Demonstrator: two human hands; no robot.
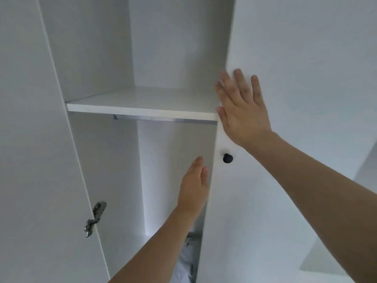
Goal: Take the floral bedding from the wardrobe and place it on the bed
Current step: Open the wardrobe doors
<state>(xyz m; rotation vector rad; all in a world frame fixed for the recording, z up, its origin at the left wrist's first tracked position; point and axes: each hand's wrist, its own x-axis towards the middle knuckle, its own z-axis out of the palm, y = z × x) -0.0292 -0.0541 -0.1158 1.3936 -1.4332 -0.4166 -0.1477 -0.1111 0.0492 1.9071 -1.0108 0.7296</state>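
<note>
The white wardrobe stands open in front of me, with a bare shelf [142, 108] across its upper part. A strip of pale bedding with a small dark leaf print [188, 260] shows low in the lower compartment, mostly hidden behind my left forearm and the right door. My left hand [193, 184] reaches into the lower compartment, fingers straight and together, holding nothing. My right hand [241, 109] lies flat with spread fingers on the right door [285, 180], just above its black knob [227, 158].
The left door [30, 160] is swung wide open, its metal hinge [94, 218] showing on the inner edge. A metal hanging rail [163, 119] runs under the shelf. The bed is out of view.
</note>
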